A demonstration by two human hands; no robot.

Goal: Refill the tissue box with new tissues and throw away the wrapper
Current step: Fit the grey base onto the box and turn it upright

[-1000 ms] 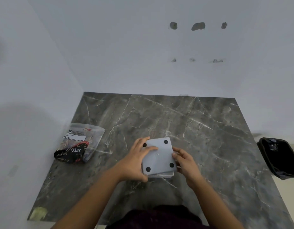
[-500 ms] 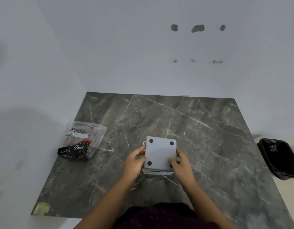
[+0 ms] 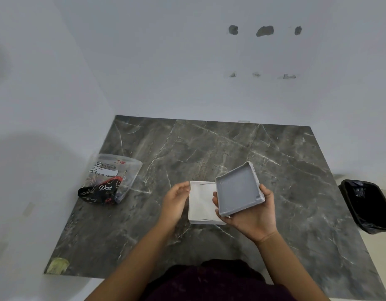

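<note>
The white tissue box rests upside down on the dark marble table, open and showing its pale inside. My right hand holds the grey base panel lifted off the box and tilted, its inner side facing me. My left hand steadies the box's left wall. A wrapped pack of new tissues, clear plastic with a black Dove print, lies at the table's left edge.
A black-lined waste bin stands on the floor to the right of the table. White walls close in at the back and left. A yellowish scrap sits at the near left corner.
The grey base panel has come off the box. My right hand has lifted it up and to the right, flipped, and the box's open inside is exposed.
</note>
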